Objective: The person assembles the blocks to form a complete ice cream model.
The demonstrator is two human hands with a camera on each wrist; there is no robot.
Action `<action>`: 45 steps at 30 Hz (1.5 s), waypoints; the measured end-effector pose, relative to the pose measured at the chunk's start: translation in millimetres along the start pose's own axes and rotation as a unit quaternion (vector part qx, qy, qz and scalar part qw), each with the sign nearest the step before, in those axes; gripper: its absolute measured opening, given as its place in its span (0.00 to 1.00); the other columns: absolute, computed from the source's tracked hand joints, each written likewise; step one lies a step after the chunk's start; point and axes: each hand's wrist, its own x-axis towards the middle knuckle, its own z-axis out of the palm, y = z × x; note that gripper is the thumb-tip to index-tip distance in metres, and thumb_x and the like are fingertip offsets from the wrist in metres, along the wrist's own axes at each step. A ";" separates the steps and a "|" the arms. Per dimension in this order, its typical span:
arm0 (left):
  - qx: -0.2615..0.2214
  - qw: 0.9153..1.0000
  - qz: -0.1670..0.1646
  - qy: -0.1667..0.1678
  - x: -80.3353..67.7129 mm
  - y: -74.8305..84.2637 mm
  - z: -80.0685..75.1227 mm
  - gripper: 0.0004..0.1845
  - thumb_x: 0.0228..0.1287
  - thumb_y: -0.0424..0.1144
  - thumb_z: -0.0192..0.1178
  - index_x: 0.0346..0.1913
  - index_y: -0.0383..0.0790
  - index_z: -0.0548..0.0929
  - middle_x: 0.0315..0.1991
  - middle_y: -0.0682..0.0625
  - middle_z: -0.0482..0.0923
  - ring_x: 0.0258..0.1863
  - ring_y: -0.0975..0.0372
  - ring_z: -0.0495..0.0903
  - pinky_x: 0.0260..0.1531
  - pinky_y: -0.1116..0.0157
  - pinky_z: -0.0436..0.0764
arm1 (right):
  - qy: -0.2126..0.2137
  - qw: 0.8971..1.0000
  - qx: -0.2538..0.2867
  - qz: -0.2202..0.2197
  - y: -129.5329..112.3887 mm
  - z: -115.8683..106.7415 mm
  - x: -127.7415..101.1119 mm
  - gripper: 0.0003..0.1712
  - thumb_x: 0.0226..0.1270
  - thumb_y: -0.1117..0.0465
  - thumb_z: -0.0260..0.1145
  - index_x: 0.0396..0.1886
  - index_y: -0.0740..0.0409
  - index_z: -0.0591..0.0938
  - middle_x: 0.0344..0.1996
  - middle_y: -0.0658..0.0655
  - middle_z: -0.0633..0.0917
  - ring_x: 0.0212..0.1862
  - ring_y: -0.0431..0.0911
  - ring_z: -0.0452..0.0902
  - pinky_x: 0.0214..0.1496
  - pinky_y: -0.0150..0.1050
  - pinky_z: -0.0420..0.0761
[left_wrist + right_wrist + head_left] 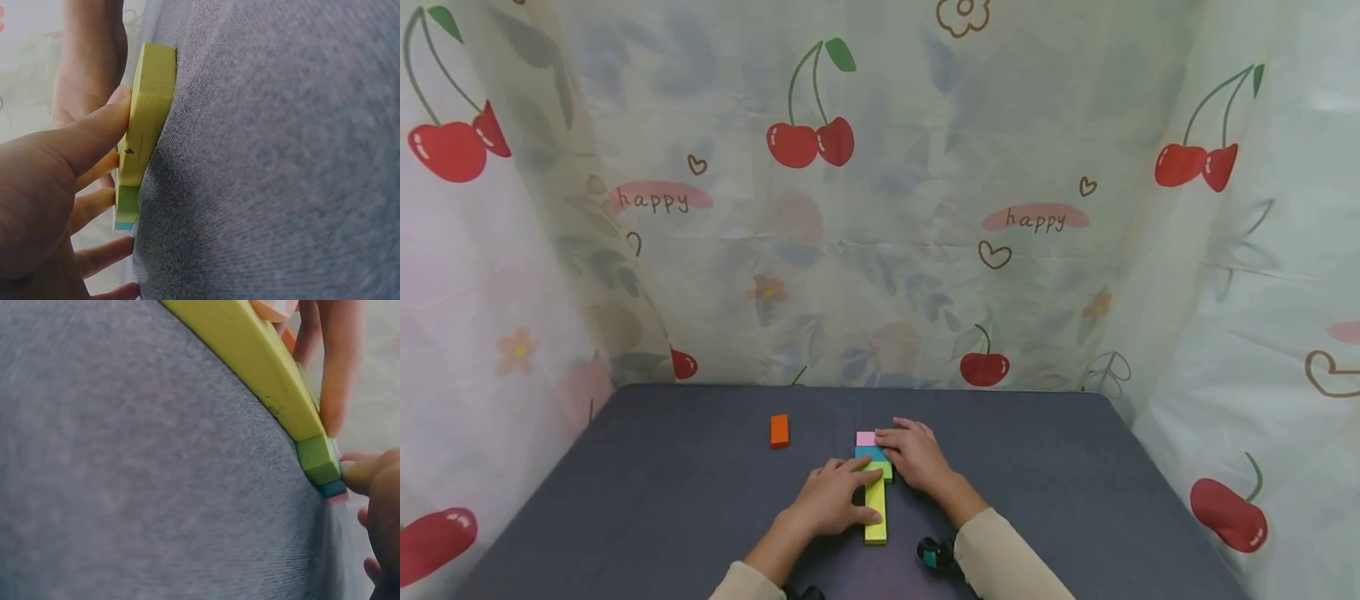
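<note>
- Landmark: the yellow block [876, 510], a long flat piece lying on the grey counter [1075, 483] near its front edge, long axis pointing away from the person.
- Row layout — beyond the far end of the yellow block sit a green block [882, 472], then a teal block [869, 453], then a pink block [865, 438], all end to end and touching as far as the head view shows.
- Left hand [835, 500]: lies against the left side of the yellow block, fingers fairly straight. The left wrist view shows the thumb [94, 134] pressed against the yellow block's edge. It presses — no wrap-around grip is visible.
- Right hand [917, 454]: rests to the right of the row's far end, fingers extended over the teal and pink blocks. In the right wrist view a fingertip [362, 475] touches the end of the green block by the teal one. Nothing is enclosed.
- Procedure judgement: align the row by squeezing lightly from both sides at once, keeping the blocks flat on the cloth. The fabric likely drags, so use short, even pushes.
- Risk judgement: uneven pressure at the far end could skew the 3 small blocks off the yellow block's axis.
- An orange block [779, 430] stands apart, beyond and left of the yellow block, untouched.
</note>
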 end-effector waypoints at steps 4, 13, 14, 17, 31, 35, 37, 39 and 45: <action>-0.004 1.000 -0.001 -0.002 0.9 -0.8 1.8 0.35 0.55 0.62 0.66 0.66 0.56 0.76 0.70 0.50 0.65 0.62 0.47 0.67 0.54 0.41 0.67 | 0.009 1.000 -0.014 -0.012 1.6 2.0 -4.4 0.17 0.71 0.60 0.62 0.57 0.52 0.84 0.57 0.50 0.82 0.64 0.54 0.69 0.65 0.59 0.62; 0.003 1.000 -0.005 0.006 1.5 3.0 1.0 0.35 0.54 0.62 0.67 0.66 0.58 0.76 0.69 0.50 0.66 0.61 0.47 0.68 0.53 0.41 0.67 | -0.042 0.998 0.002 -0.056 9.0 -10.5 -14.5 0.25 0.71 0.52 0.62 0.64 0.53 0.78 0.64 0.51 0.76 0.66 0.56 0.66 0.65 0.62 0.59; 0.004 1.000 -0.005 0.005 1.7 3.5 0.7 0.35 0.53 0.62 0.67 0.66 0.58 0.76 0.69 0.50 0.67 0.61 0.47 0.68 0.53 0.40 0.67 | -0.057 0.997 -0.002 -0.059 10.1 -12.6 -14.9 0.27 0.71 0.49 0.61 0.66 0.52 0.77 0.65 0.50 0.75 0.66 0.56 0.66 0.66 0.62 0.58; 0.006 1.000 -0.009 0.004 1.8 4.0 0.5 0.35 0.53 0.62 0.67 0.66 0.58 0.76 0.69 0.51 0.67 0.61 0.47 0.68 0.54 0.40 0.67 | -0.103 0.992 -0.018 -0.065 12.4 -18.4 -15.4 0.34 0.69 0.40 0.59 0.70 0.49 0.72 0.68 0.48 0.71 0.68 0.55 0.63 0.67 0.62 0.56; 0.009 1.000 -0.004 0.009 -0.2 2.0 2.3 0.36 0.52 0.63 0.68 0.65 0.55 0.77 0.70 0.52 0.66 0.60 0.48 0.69 0.53 0.41 0.67 | -0.130 0.989 -0.010 -0.063 9.0 -12.5 -23.2 0.46 0.58 0.24 0.55 0.72 0.42 0.70 0.71 0.48 0.67 0.70 0.54 0.61 0.66 0.65 0.55; 0.007 1.000 -0.001 0.012 0.3 1.6 2.6 0.37 0.52 0.63 0.68 0.65 0.56 0.77 0.70 0.52 0.66 0.59 0.48 0.69 0.52 0.40 0.67 | -0.120 0.992 -0.005 -0.045 6.7 -9.8 -25.4 0.46 0.58 0.23 0.55 0.71 0.42 0.71 0.71 0.47 0.67 0.69 0.53 0.62 0.67 0.63 0.55; 0.008 1.000 0.000 0.015 1.0 0.7 2.9 0.37 0.51 0.64 0.68 0.65 0.56 0.77 0.70 0.52 0.65 0.59 0.48 0.69 0.52 0.40 0.67 | -0.116 0.992 -0.006 -0.038 6.0 -9.4 -25.3 0.46 0.58 0.23 0.55 0.70 0.41 0.72 0.70 0.47 0.67 0.69 0.52 0.62 0.67 0.63 0.55; 0.009 1.000 0.000 0.019 1.6 -0.8 3.3 0.37 0.51 0.65 0.67 0.65 0.56 0.77 0.70 0.52 0.65 0.59 0.48 0.69 0.52 0.40 0.67 | -0.115 0.993 -0.009 -0.031 5.9 -8.8 -24.7 0.45 0.58 0.23 0.55 0.70 0.40 0.72 0.70 0.46 0.67 0.69 0.51 0.62 0.68 0.62 0.55; -0.029 0.999 0.015 0.023 1.2 -8.3 2.2 0.36 0.55 0.64 0.66 0.65 0.54 0.77 0.69 0.50 0.67 0.60 0.47 0.69 0.53 0.39 0.66 | -0.108 0.994 0.000 -0.026 7.2 -6.4 -24.1 0.45 0.58 0.24 0.56 0.70 0.41 0.72 0.70 0.46 0.68 0.69 0.52 0.62 0.68 0.61 0.55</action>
